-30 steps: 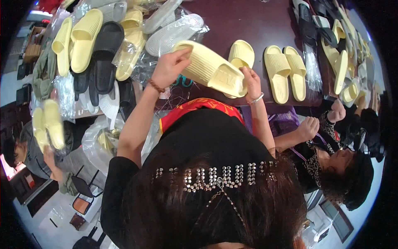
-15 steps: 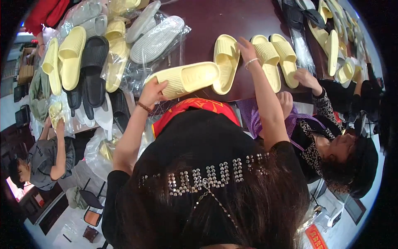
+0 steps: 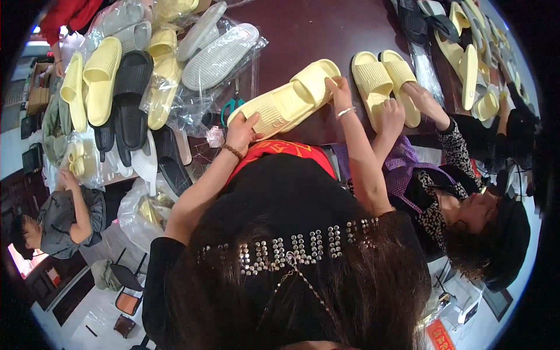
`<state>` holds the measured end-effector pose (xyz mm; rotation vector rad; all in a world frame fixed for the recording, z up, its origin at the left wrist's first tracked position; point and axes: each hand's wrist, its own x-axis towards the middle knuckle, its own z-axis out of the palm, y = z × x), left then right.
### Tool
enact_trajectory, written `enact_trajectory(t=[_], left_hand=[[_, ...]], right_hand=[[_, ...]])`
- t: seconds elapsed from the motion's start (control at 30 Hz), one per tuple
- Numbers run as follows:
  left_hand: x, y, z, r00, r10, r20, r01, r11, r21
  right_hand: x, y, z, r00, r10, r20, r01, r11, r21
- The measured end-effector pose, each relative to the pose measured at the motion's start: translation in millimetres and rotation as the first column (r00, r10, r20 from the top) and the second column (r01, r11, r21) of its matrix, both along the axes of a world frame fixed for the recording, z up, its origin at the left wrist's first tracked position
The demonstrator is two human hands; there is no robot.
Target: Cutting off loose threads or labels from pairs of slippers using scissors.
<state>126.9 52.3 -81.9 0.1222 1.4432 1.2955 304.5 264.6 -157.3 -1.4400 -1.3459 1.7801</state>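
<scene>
Two pale yellow slippers meet in front of me over the table, their ends overlapping. My left hand (image 3: 240, 135) is closed round the end of the left slipper (image 3: 265, 119), thumb on its ribbed surface. The other slipper (image 3: 322, 80) is pinched at its right edge by my right hand (image 3: 340, 96). Just right of my right hand, a second pair of yellow slippers, the ribbed one (image 3: 372, 76) and its mate (image 3: 398, 71), lies under a co-worker's hands (image 3: 429, 104).
Bagged grey slippers (image 3: 221, 55) lie left on the dark red table (image 3: 326, 29). Teal-handled scissors (image 3: 232, 106) are near my left hand. Black slippers (image 3: 133, 99) and yellow slippers (image 3: 102, 81) pile up farther left. More footwear (image 3: 468, 76) lies at far right. Another person (image 3: 73, 216) works at left.
My right hand has taken hold of the right slipper and brought it, tilted, against the left one. My left hand has moved slightly right. The co-worker's hands have moved onto their slippers.
</scene>
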Motion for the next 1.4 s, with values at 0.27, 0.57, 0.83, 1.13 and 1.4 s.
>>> enact_trajectory(t=[0.27,0.57,0.83,1.13,1.4], left_hand=[[-5,9,36,1.0,-0.006,0.024,0.003,0.994,0.11],[-6,19,61,0.98,-0.087,-0.181,0.123,0.972,0.201],[15,44,30,1.0,0.009,-0.021,-0.003,0.954,0.301],[36,89,19,0.823,-0.066,0.564,-0.171,0.919,0.356],[12,37,53,0.865,-0.268,0.425,0.105,0.924,0.367]], right_hand=[[-2,-1,51,0.92,-0.12,-0.374,0.133,0.991,0.009],[-4,1,94,0.838,-0.037,-0.545,0.075,0.996,0.049],[-24,-9,80,0.679,-0.285,-0.677,0.302,0.948,-0.096],[-41,-69,64,0.836,-0.29,-0.465,0.29,0.954,-0.075],[-41,8,76,0.926,-0.212,-0.311,0.254,0.962,0.098]])
